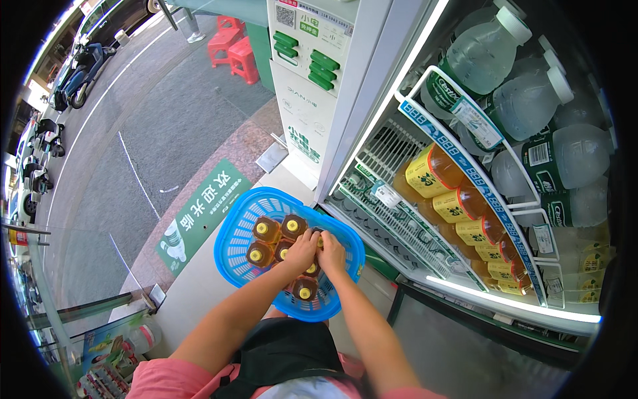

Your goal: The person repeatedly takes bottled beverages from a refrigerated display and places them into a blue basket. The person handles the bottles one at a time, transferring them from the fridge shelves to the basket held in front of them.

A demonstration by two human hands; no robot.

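Note:
In front of me a blue plastic basket (pixel 233 212) holds several bottles of amber drink (pixel 266 228) with yellow caps. They stand upright, seen from above. My left hand (pixel 302 251) and my right hand (pixel 331 253) reach into the basket and meet at its right half. Their fingers close around the top of one bottle (pixel 320 242), of which only a bit of the yellow cap shows. Both hands hide the rest of that bottle and parts of its neighbours.
At right stands a lit, open drinks cooler with amber bottles (pixel 451 207) on a wire shelf and large water bottles (pixel 531 102) above. Its glass door (pixel 463 344) swings out at lower right. A white power-bank cabinet (pixel 304 114) is ahead; red stools (pixel 243 59) stand outside by the street.

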